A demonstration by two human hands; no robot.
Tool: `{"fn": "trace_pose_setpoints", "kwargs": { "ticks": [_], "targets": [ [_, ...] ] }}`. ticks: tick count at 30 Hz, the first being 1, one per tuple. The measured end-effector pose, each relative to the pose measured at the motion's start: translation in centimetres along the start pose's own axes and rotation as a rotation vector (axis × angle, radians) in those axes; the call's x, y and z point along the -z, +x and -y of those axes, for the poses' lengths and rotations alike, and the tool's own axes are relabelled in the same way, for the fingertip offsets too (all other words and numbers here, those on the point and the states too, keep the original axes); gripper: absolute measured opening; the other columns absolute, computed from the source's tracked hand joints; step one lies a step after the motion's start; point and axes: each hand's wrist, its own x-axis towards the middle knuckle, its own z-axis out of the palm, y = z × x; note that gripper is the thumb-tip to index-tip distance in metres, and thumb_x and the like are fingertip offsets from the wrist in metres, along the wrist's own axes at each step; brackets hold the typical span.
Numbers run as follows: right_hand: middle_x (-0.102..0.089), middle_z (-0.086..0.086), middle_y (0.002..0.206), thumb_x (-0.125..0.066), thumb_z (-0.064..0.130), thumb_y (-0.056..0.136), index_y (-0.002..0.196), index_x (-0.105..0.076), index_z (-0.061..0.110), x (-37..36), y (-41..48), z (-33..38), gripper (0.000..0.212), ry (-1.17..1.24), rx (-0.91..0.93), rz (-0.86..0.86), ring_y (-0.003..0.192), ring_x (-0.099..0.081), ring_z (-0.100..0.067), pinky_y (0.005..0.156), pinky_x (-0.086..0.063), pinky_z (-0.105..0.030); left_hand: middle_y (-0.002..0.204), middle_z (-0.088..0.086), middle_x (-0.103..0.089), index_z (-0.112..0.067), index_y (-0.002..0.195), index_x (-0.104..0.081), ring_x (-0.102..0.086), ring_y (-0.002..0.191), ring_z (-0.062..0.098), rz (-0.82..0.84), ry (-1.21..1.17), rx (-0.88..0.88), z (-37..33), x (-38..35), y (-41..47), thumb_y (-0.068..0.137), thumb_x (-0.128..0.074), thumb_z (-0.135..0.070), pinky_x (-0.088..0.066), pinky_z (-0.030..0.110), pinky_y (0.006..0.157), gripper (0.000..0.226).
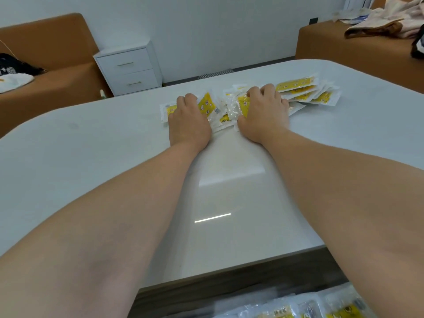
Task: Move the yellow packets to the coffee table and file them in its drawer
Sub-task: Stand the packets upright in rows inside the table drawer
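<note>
Head view, looking down across white table [91, 145]. Both forearms stretched forward over glossy top, hands side by side and apart, on far half of table. Left hand [189, 120]: palm down, fingers curled over left end of packets [298, 87]; one yellow packet tilted up just beside knuckles. Right hand [263, 115]: palm down, fingers curled into middle of pile, thumb at near edge of pile. Fingertips of both hands hidden behind knuckles; firmness of hold not determinable. Packets: yellow print with white borders, lying on table top in loose overlapping heap. Extent of heap: from just left of left hand, through gap between hands, to fanned flat stack right of right hand. Lower packets [344, 311]: at bottom edge of frame, below dark front edge of table, blurred; container not identifiable. Beyond table: white cabinet [128, 67] against wall, two drawers, both closed. Brown sofa [57, 65] at left, with dark bag [16, 64] and white cloth [13, 81] on seat. Second brown seat [344, 47] at right, carrying heap of clothes [390, 17].
</note>
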Motion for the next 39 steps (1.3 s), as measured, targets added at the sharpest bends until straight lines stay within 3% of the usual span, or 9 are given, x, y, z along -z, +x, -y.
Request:
{"fn": "trace_pose_setpoints", "kwargs": {
  "ticks": [7, 12, 15, 17, 20, 25, 28, 32, 39],
  "targets": [
    [-0.042, -0.012, 0.127, -0.054, -0.011, 0.081, 0.123, -0.055, 0.012, 2.8, -2.6, 1.3, 0.048, 0.294, -0.018, -0.017, 0.086, -0.053, -0.033, 0.078, -0.049, -0.039, 0.098, -0.008, -0.063, -0.022, 0.112, -0.055, -0.063, 0.091, 0.021, -0.040, -0.588, 0.372, -1.0, 3.9, -3.7, 0.096, -0.065, -0.028, -0.050, 0.033, 0.077, 0.020],
    [-0.057, -0.002, 0.123, -0.051, -0.004, 0.089, 0.124, -0.056, 0.018, 7.2, -7.2, 3.4, 0.041, 0.563, -0.396, 0.084, 0.103, -0.053, -0.022, 0.080, -0.036, -0.023, 0.085, -0.006, -0.075, -0.022, 0.084, -0.071, -0.074, 0.082, 0.019, -0.011, -0.952, 0.652, -0.3, 8.5, -7.5, 0.088, -0.074, -0.022, -0.061, 0.036, 0.079, 0.006],
    [-0.059, 0.008, 0.104, -0.054, 0.004, 0.091, 0.117, -0.062, 0.020, 10.8, -11.6, 5.0, 0.032, 0.641, -0.476, 0.049, 0.090, -0.056, -0.011, 0.063, -0.036, -0.005, 0.089, 0.002, -0.078, -0.019, 0.085, -0.073, -0.075, 0.082, 0.021, 0.032, -1.099, 0.769, 0.6, 12.0, -11.0, 0.086, -0.075, -0.016, -0.059, 0.035, 0.073, 0.004],
    [-0.060, 0.014, 0.097, -0.058, 0.009, 0.090, 0.105, -0.066, 0.026, 12.9, -14.5, 6.0, 0.024, 0.664, -0.478, 0.032, 0.084, -0.057, -0.007, 0.066, -0.040, -0.008, 0.089, 0.004, -0.079, -0.016, 0.086, -0.074, -0.076, 0.083, 0.024, 0.095, -1.167, 0.819, 1.0, 14.3, -13.7, 0.085, -0.075, -0.013, -0.059, 0.035, 0.071, 0.003],
    [-0.061, 0.013, 0.086, -0.067, 0.007, 0.084, 0.092, -0.070, 0.028, 16.2, -17.0, 7.6, 0.022, 0.702, -0.555, 0.160, 0.076, -0.062, -0.012, 0.055, -0.044, -0.019, 0.085, -0.001, -0.078, -0.017, 0.084, -0.073, -0.075, 0.080, 0.020, 0.177, -1.127, 0.860, 1.4, 18.1, -17.4, 0.085, -0.074, -0.016, -0.054, 0.030, 0.067, 0.002],
    [-0.066, 0.009, 0.087, -0.073, 0.011, 0.085, 0.098, -0.071, 0.028, 19.3, -22.0, 9.7, 0.022, 0.689, -0.542, 0.422, 0.063, -0.063, -0.007, 0.046, -0.042, -0.014, 0.087, -0.005, -0.079, -0.020, 0.100, -0.069, -0.076, 0.080, 0.014, 0.306, -1.034, 0.818, 2.6, 22.5, -22.7, 0.086, -0.076, -0.012, -0.058, 0.035, 0.070, 0.017],
    [-0.061, 0.009, 0.096, -0.068, 0.016, 0.089, 0.097, -0.071, 0.030, 18.8, -24.1, 11.0, 0.017, 0.637, -0.455, 0.471, 0.058, -0.060, -0.004, 0.042, -0.039, -0.011, 0.092, -0.006, -0.078, -0.027, 0.114, -0.058, -0.077, 0.079, 0.014, 0.465, -0.894, 0.814, 3.6, 22.9, -24.9, 0.086, -0.079, -0.012, -0.063, 0.044, 0.075, 0.038],
    [-0.066, 0.009, 0.114, -0.066, 0.014, 0.088, 0.096, -0.069, 0.032, 17.6, -23.7, 12.8, 0.020, 0.581, -0.305, 0.540, 0.067, -0.062, -0.003, 0.039, -0.038, -0.007, 0.088, -0.008, -0.077, -0.029, 0.114, -0.057, -0.076, 0.076, 0.013, 0.499, -0.852, 0.830, 4.7, 23.1, -26.8, 0.093, -0.073, -0.018, -0.063, 0.045, 0.073, 0.029],
    [-0.056, 0.002, 0.073, -0.062, 0.001, 0.084, 0.128, -0.047, 0.039, 17.1, -24.3, 14.1, 0.060, 0.485, -0.078, 0.855, 0.052, -0.052, -0.011, 0.041, -0.040, -0.020, 0.094, -0.009, -0.079, -0.027, 0.111, -0.065, -0.077, 0.084, 0.013, 0.665, -0.710, 0.756, 7.6, 24.5, -28.2, 0.089, -0.076, -0.014, -0.059, 0.040, 0.079, 0.028]
  ]
}}
